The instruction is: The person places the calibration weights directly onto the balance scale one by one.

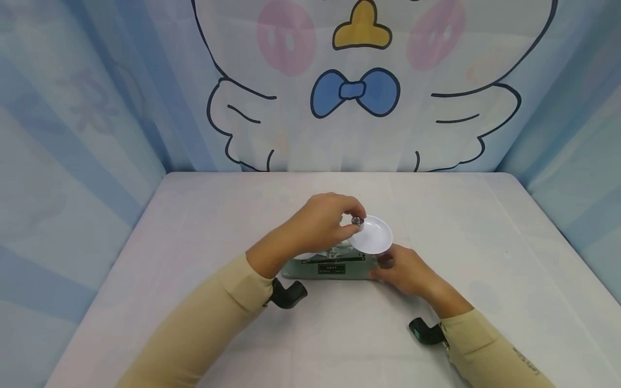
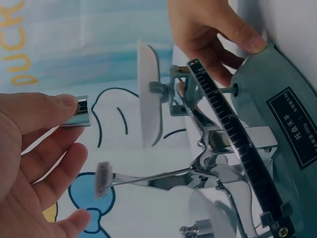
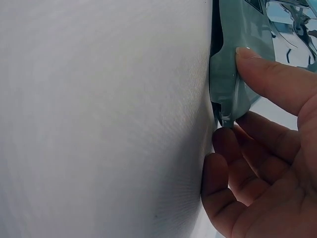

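right hand: nearest; thumb and curled fingers clamp the right end of the base, bracing it on the table.
scale: balance, beam running left to right.
left hand: above the beam, thumb and fingertips pinching the weight.
weight: small metal cylinder, upright, at the left rim of the white pan.
pan: just right of the pinching fingers.

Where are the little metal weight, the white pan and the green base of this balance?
metal weight (image 2: 79, 113), left wrist view, its shiny side.
white pan (image 1: 374, 236), head view, its bare middle.
green base (image 1: 296, 268), head view, its front left.
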Action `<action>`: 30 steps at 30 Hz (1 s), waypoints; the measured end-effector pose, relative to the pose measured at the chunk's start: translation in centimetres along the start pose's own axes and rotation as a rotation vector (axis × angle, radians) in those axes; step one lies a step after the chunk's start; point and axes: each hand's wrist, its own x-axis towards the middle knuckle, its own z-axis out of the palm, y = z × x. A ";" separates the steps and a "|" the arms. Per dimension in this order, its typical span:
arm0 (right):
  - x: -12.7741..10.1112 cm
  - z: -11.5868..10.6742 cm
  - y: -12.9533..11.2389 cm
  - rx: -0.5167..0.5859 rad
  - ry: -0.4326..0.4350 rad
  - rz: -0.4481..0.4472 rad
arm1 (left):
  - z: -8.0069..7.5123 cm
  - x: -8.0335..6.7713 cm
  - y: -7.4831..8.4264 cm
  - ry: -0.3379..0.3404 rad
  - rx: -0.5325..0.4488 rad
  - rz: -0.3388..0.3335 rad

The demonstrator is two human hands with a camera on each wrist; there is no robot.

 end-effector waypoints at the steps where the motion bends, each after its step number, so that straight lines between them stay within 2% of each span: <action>1: 0.0 0.0 0.0 -0.001 0.001 0.000 | 0.2 0.2 0.0 0.000 0.010 0.008; 10: 0.0 -0.1 0.2 -0.003 0.000 -0.016 | 1.5 1.8 0.1 -0.014 0.084 0.041; 17: 0.0 -0.3 0.1 0.000 -0.005 -0.020 | 2.0 2.6 0.3 -0.034 0.129 0.019; 30: 0.1 -0.2 0.2 -0.006 0.008 -0.033 | 2.4 3.0 0.6 -0.099 0.145 -0.019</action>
